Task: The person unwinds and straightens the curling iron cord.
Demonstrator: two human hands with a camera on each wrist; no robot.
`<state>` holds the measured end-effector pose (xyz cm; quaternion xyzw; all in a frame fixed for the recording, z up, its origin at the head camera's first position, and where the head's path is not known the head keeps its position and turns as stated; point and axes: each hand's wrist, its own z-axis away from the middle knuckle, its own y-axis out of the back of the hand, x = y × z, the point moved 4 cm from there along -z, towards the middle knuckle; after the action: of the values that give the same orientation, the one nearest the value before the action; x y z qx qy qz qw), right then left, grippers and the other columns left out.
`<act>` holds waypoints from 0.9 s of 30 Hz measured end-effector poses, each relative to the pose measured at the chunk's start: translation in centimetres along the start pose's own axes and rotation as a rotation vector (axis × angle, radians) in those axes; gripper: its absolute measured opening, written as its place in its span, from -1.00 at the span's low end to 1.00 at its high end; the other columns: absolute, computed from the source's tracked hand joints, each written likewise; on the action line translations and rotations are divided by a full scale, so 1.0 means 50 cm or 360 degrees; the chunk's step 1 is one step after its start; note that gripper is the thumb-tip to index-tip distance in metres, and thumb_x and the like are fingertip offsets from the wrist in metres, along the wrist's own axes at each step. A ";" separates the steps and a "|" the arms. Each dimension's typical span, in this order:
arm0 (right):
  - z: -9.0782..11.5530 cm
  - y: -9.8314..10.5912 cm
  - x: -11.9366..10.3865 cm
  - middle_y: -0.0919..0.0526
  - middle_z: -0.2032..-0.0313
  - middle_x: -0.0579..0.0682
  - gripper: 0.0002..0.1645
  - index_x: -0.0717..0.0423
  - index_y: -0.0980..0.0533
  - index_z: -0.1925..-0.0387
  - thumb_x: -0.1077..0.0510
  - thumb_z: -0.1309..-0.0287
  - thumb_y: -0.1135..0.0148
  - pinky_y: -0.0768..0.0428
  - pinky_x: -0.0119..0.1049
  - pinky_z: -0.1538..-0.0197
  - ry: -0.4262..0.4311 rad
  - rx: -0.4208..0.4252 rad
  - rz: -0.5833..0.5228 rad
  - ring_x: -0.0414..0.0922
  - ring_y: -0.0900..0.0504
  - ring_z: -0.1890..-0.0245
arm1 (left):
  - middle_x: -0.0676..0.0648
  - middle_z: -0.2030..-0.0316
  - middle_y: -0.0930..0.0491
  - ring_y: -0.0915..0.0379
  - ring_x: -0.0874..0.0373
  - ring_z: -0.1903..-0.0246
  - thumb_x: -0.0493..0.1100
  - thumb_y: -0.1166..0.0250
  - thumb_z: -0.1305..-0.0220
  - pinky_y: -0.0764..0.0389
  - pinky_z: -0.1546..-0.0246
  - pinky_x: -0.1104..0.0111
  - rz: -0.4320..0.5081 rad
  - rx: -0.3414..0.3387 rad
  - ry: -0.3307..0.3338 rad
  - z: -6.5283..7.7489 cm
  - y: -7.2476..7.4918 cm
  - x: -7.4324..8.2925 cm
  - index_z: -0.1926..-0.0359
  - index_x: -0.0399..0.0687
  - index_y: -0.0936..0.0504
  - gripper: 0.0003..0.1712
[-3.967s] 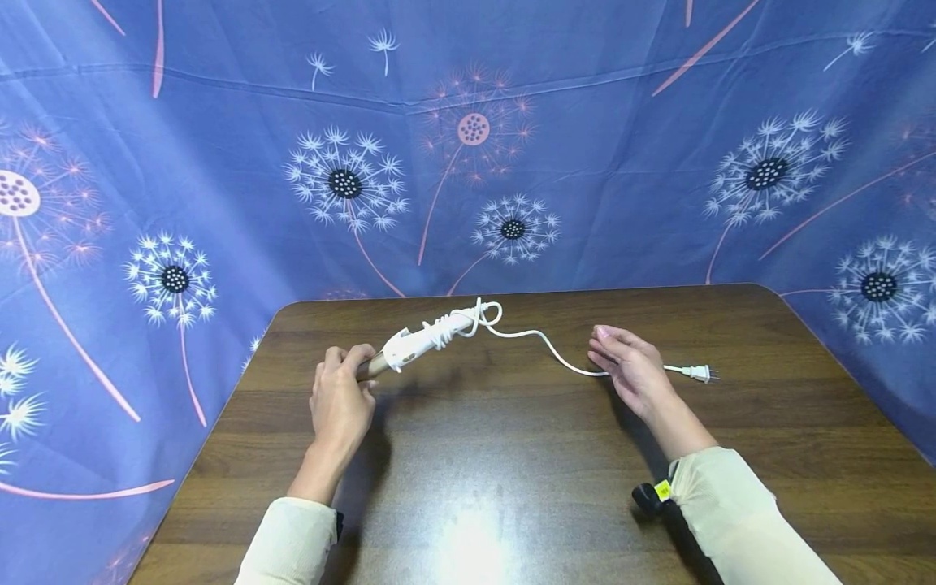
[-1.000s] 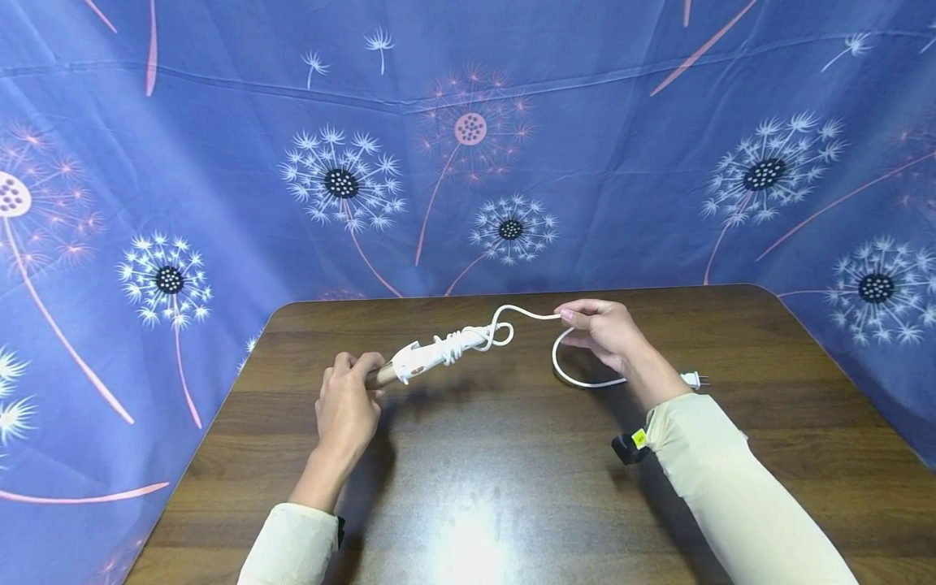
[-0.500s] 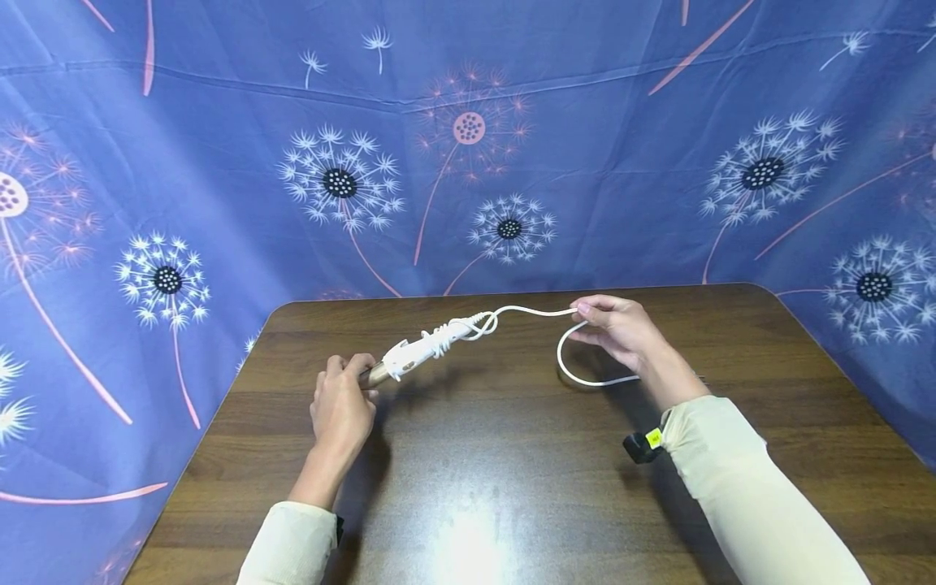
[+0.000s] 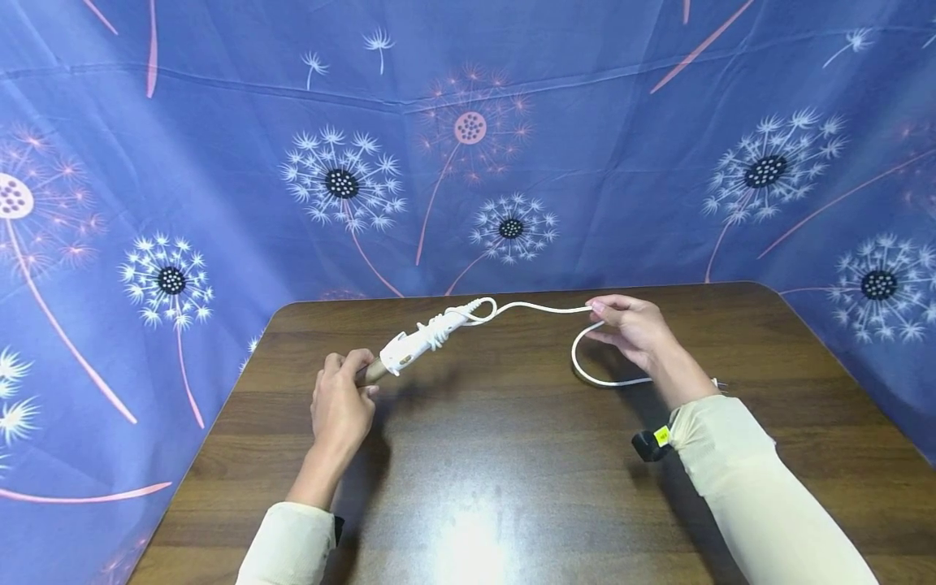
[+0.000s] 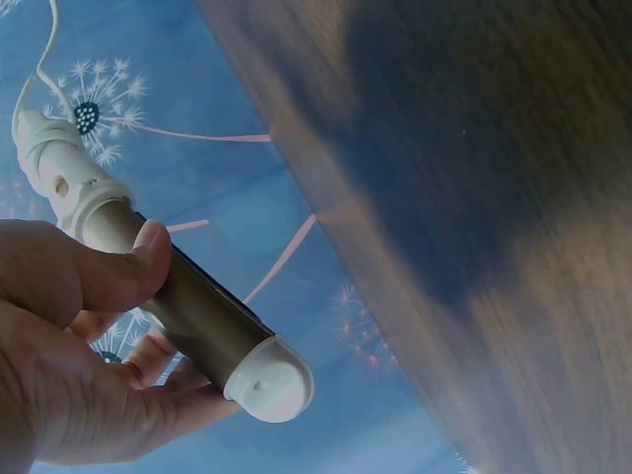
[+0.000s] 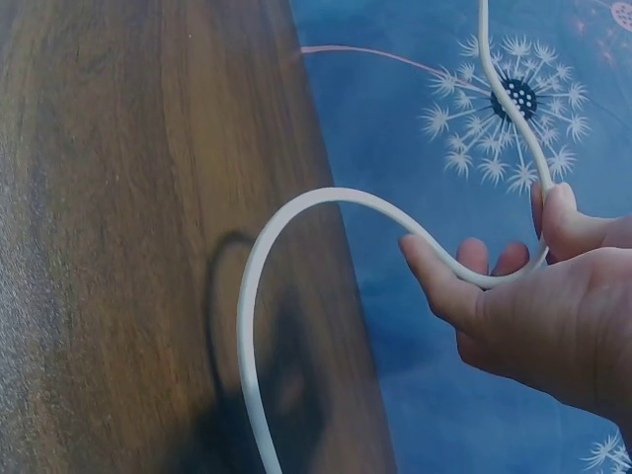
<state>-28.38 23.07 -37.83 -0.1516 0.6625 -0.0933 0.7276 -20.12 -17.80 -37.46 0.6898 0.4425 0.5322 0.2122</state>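
A curling iron (image 4: 404, 351) with a white handle and a gold-brown barrel (image 5: 202, 306) is held tilted over the table. My left hand (image 4: 341, 410) grips it by the barrel, thumb on one side and fingers on the other. The white end cap (image 5: 272, 383) sticks out past my fingers in the left wrist view. Several turns of white cord (image 4: 539, 307) wrap the handle. From there the cord runs to my right hand (image 4: 636, 333), which pinches it between thumb and fingertips. Beyond the pinch it sags in a loop; behind my right wrist only the plug's prongs (image 4: 721, 385) show.
A brown wooden table (image 4: 512, 455) lies under both hands, with a bright light reflection near its front. Behind its far edge hangs a blue curtain (image 4: 600, 203) printed with dandelions. A small black wrist camera (image 4: 647, 445) sits at the right cuff.
Since the oldest frame, my right hand has pinched the cord and lifted it. Over the last second it has moved right, stretching the cord straighter. My left hand keeps its grip, shifting slightly.
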 end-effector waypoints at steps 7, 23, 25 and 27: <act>0.005 0.014 -0.013 -0.65 0.37 -0.10 -0.76 0.09 -0.68 0.42 0.37 -0.23 -0.16 -0.65 -0.18 0.12 0.0051 0.0132 -0.0028 -0.22 -0.54 0.31 | -0.13 0.14 -0.48 -0.43 -0.16 0.13 -0.46 -0.45 0.17 -0.48 0.25 -0.08 0.0006 0.0011 -0.0061 -0.001 0.001 0.005 0.10 0.11 -0.60 -0.43; 0.010 0.023 -0.046 -0.70 0.38 -0.03 -0.78 0.22 -0.67 0.44 0.45 -0.19 -0.15 -0.67 -0.24 0.22 0.0319 0.0234 -0.0215 -0.22 -0.55 0.37 | -0.13 0.16 -0.46 -0.37 -0.13 0.12 -0.57 -0.32 0.27 -0.43 0.27 -0.08 -0.0146 0.0035 -0.0120 0.000 0.001 0.009 0.12 0.09 -0.63 -0.36; 0.010 0.024 -0.048 -0.71 0.40 -0.02 -0.77 0.23 -0.66 0.45 0.47 -0.18 -0.14 -0.67 -0.25 0.23 0.0361 0.0246 -0.0232 -0.22 -0.56 0.39 | -0.14 0.16 -0.46 -0.37 -0.13 0.13 -0.58 -0.33 0.30 -0.43 0.27 -0.07 -0.0168 0.0050 -0.0115 0.000 0.000 0.006 0.13 0.08 -0.63 -0.35; 0.011 0.026 -0.051 -0.70 0.40 0.00 -0.77 0.24 -0.66 0.45 0.48 -0.18 -0.14 -0.68 -0.24 0.23 0.0393 0.0257 -0.0249 -0.23 -0.58 0.41 | -0.15 0.16 -0.46 -0.37 -0.14 0.13 -0.58 -0.34 0.31 -0.43 0.27 -0.07 -0.0189 0.0058 -0.0095 0.000 -0.001 0.002 0.12 0.07 -0.63 -0.34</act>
<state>-28.19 25.22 -35.86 -0.1312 0.7234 -0.2204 0.6410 -20.14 -17.70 -37.46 0.6816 0.4858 0.4898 0.2440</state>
